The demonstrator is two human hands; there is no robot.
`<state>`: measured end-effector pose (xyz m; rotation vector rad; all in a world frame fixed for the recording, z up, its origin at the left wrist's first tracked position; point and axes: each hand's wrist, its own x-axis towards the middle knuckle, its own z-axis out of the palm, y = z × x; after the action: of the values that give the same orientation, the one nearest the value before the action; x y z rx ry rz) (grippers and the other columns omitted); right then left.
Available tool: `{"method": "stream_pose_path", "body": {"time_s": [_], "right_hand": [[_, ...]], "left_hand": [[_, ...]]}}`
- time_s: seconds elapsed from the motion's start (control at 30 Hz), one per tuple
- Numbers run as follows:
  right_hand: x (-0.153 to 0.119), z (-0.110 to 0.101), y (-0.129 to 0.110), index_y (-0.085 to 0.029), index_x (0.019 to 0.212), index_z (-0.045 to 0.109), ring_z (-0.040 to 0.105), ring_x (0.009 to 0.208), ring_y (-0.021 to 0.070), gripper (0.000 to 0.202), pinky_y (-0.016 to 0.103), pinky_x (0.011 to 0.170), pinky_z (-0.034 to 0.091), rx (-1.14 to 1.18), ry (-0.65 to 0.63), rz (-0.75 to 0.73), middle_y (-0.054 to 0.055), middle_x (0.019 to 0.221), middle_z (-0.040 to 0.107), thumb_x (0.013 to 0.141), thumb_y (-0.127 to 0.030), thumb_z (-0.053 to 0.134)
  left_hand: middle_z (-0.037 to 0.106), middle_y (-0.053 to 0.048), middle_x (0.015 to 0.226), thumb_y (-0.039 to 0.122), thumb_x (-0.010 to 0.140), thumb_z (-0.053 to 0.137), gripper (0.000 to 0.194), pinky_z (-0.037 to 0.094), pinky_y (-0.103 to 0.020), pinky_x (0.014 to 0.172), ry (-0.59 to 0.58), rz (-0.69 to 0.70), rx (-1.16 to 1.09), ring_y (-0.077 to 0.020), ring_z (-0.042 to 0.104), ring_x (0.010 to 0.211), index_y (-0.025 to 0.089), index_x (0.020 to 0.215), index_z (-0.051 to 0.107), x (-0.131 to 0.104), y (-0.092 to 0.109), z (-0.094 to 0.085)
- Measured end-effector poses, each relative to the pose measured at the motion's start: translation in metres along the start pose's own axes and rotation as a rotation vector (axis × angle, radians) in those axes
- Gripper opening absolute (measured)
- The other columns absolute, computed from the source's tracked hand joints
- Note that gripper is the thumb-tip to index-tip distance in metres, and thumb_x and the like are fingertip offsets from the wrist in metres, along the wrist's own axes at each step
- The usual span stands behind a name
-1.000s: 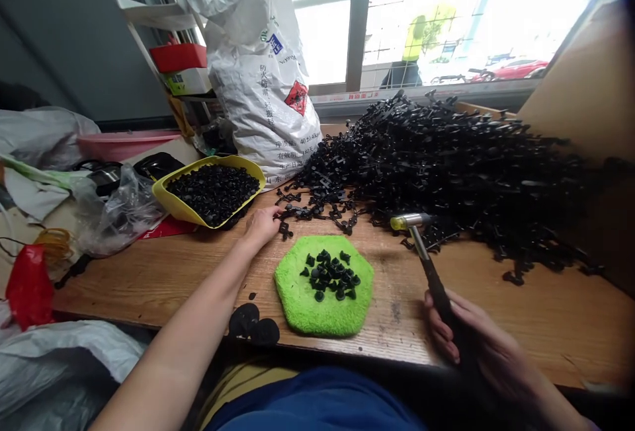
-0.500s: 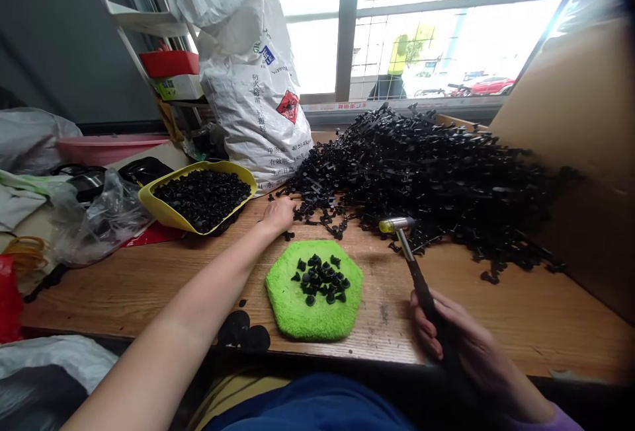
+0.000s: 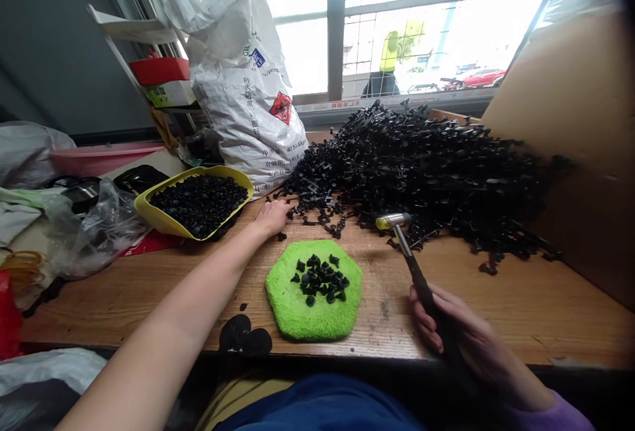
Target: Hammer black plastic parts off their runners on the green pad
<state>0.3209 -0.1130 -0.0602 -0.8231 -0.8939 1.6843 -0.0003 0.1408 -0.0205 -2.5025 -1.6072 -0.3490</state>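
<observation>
My left hand [image 3: 274,215] reaches to the left edge of a large heap of black plastic parts [image 3: 421,166]. Its fingers are closed at the loose pieces there; what they hold is too small to make out. My right hand [image 3: 449,325] is wrapped round the dark handle of a small hammer [image 3: 409,246], whose metal head has a yellow tip and hangs over the table near the heap. Between the hands lies a green hexagonal pad [image 3: 288,312] with a cluster of small black clips [image 3: 322,279] on it.
A yellow scoop-shaped tray [image 3: 163,221] full of black pieces stands left of my left hand. Behind it is a white printed sack [image 3: 248,100]. Plastic bags [image 3: 106,226] lie far left; cardboard [image 3: 585,127] stands at the right. Black discs [image 3: 245,336] lie at the front edge.
The view has shifted slightly. My left hand has moved a little to the left at the heap's edge. My right hand still holds the hammer.
</observation>
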Motion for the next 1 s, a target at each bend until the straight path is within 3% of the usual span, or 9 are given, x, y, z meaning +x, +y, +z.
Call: {"method": "stream_pose_path", "body": {"time_s": [0.13, 0.27, 0.43, 0.5, 0.6, 0.7, 0.83, 1.0], "right_hand": [[0.000, 0.000, 0.000, -0.016, 0.093, 0.055, 0.044, 0.046, 0.0091, 0.021, 0.021, 0.042, 0.030, -0.004, -0.003, 0.000, 0.000, 0.061, 0.047, 0.087, -0.033, 0.044], [0.000, -0.001, -0.001, -0.017, 0.093, 0.055, 0.044, 0.047, 0.0093, 0.021, 0.021, 0.043, 0.030, 0.001, -0.005, 0.007, 0.000, 0.062, 0.047, 0.087, -0.033, 0.044], [-0.002, 0.001, -0.002, -0.017, 0.092, 0.056, 0.044, 0.046, 0.0093, 0.019, 0.020, 0.042, 0.030, -0.007, 0.019, 0.017, 0.000, 0.061, 0.047, 0.086, -0.033, 0.047], [-0.003, 0.003, -0.001, -0.017, 0.092, 0.056, 0.043, 0.046, 0.0094, 0.019, 0.021, 0.042, 0.031, -0.011, 0.030, 0.018, 0.000, 0.061, 0.047, 0.085, -0.033, 0.047], [-0.004, 0.006, 0.000, -0.018, 0.093, 0.055, 0.041, 0.046, 0.0098, 0.019, 0.021, 0.042, 0.031, -0.024, 0.064, 0.018, 0.000, 0.061, 0.047, 0.085, -0.034, 0.048], [-0.005, 0.009, 0.001, -0.018, 0.092, 0.056, 0.040, 0.046, 0.0102, 0.018, 0.022, 0.042, 0.030, -0.047, 0.092, -0.002, 0.000, 0.061, 0.046, 0.085, -0.033, 0.048], [-0.006, 0.011, 0.001, -0.019, 0.089, 0.055, 0.040, 0.046, 0.0107, 0.017, 0.022, 0.042, 0.031, -0.062, 0.104, -0.009, 0.001, 0.060, 0.046, 0.084, -0.033, 0.047], [-0.006, 0.010, 0.001, -0.020, 0.089, 0.056, 0.040, 0.046, 0.0112, 0.017, 0.023, 0.042, 0.032, -0.082, 0.106, 0.016, 0.002, 0.060, 0.046, 0.083, -0.033, 0.048]], "left_hand": [[0.064, -0.005, 0.087, 0.021, 0.073, 0.050, 0.017, 0.043, -0.027, 0.077, 0.092, -0.063, -0.102, -0.0188, 0.058, 0.084, 0.020, 0.079, 0.066, -0.003, -0.013, -0.003], [0.065, -0.005, 0.079, 0.027, 0.077, 0.049, 0.020, 0.045, -0.025, 0.064, 0.189, -0.170, -0.224, -0.0162, 0.059, 0.070, 0.016, 0.086, 0.063, -0.016, -0.026, -0.016], [0.064, -0.003, 0.076, 0.037, 0.073, 0.061, 0.026, 0.045, -0.021, 0.055, 0.401, -0.202, -0.762, -0.0119, 0.056, 0.059, 0.013, 0.085, 0.061, -0.077, -0.018, -0.039], [0.065, -0.004, 0.077, 0.035, 0.072, 0.063, 0.025, 0.047, -0.023, 0.056, 0.388, -0.160, -0.879, -0.0124, 0.058, 0.059, 0.014, 0.086, 0.063, -0.112, -0.008, -0.047], [0.067, -0.006, 0.089, 0.024, 0.076, 0.058, 0.017, 0.050, -0.029, 0.074, 0.265, -0.038, -0.831, -0.0173, 0.062, 0.079, 0.017, 0.090, 0.066, -0.159, 0.004, -0.052], [0.067, -0.006, 0.094, 0.015, 0.076, 0.053, 0.018, 0.047, -0.032, 0.085, 0.201, 0.041, -0.733, -0.0184, 0.061, 0.091, 0.019, 0.086, 0.067, -0.189, 0.002, -0.047], [0.067, -0.006, 0.089, 0.015, 0.076, 0.052, 0.017, 0.048, -0.030, 0.079, 0.186, -0.041, -0.659, -0.0178, 0.062, 0.085, 0.020, 0.082, 0.067, -0.205, -0.011, -0.037], [0.067, -0.004, 0.087, 0.022, 0.075, 0.056, 0.013, 0.048, -0.028, 0.075, 0.231, -0.135, -0.543, -0.0176, 0.062, 0.082, 0.021, 0.083, 0.066, -0.206, -0.014, -0.032]]}}
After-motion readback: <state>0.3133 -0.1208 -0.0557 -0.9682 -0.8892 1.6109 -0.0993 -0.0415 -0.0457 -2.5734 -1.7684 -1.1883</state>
